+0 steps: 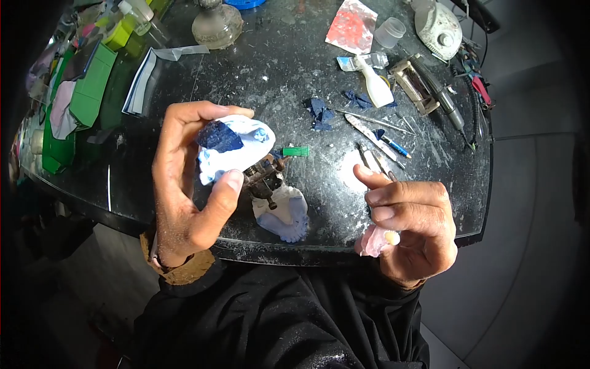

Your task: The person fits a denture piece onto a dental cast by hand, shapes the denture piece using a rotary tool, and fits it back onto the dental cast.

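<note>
One white cast [247,149], probably light, brittle, suits a rim hold; the left hand [178,184] pinches it, fingers part-spread. Right of the cast, the right hand [424,227], fingers curled, holds a pink piece [372,242].

Cast [249,150] in L fingers [222,195], 2nd cast [295,216] on tbl [276,98], tools [370,131] behind to R

No lettering, brand or number can be read on the worktop [239,74]. The blue-and-white packet [348,64] at the upper right of centre has any print too small to make out, and the red-blotched sheet [351,27] above it yields no legible word. Any marks by the dial [444,39] of the white device [433,21], upper right, are likewise indecipherable.
</note>
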Tool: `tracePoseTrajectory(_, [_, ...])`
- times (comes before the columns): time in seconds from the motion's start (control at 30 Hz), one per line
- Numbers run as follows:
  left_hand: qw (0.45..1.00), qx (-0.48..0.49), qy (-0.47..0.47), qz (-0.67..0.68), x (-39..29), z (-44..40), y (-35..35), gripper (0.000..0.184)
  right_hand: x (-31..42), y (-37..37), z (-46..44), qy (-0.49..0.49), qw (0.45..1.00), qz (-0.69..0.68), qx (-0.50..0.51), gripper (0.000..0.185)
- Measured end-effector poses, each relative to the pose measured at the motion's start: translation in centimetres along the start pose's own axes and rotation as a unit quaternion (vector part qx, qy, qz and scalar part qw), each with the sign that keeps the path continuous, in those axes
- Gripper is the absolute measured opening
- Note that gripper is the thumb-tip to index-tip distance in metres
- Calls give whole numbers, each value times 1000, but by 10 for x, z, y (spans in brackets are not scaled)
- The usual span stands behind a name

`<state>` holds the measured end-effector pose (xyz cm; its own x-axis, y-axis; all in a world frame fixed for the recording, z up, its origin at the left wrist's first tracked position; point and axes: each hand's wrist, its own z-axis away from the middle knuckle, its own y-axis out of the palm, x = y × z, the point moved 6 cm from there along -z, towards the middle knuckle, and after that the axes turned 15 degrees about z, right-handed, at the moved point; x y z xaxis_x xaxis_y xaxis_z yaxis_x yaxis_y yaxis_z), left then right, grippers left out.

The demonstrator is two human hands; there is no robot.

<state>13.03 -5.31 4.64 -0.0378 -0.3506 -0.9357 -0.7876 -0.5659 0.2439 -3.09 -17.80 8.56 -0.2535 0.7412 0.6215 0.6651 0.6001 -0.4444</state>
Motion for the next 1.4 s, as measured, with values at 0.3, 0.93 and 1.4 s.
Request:
tracePoseTrajectory(0.3, [998, -36, 10, -46, -9, -1, -6, 59, 13, -3, 3, -25, 995, 87, 29, 29])
tracePoseTrajectory(0.93, [925, 206, 153, -281, -53, -2, 79, 55, -9, 18, 25, 314, 704, -616, 164, 56])
tracePoseTrajectory(1.4, [970, 214, 36, -107, -43, -3, 88, 20, -16, -1, 20, 239, 871, -418, 92, 48])
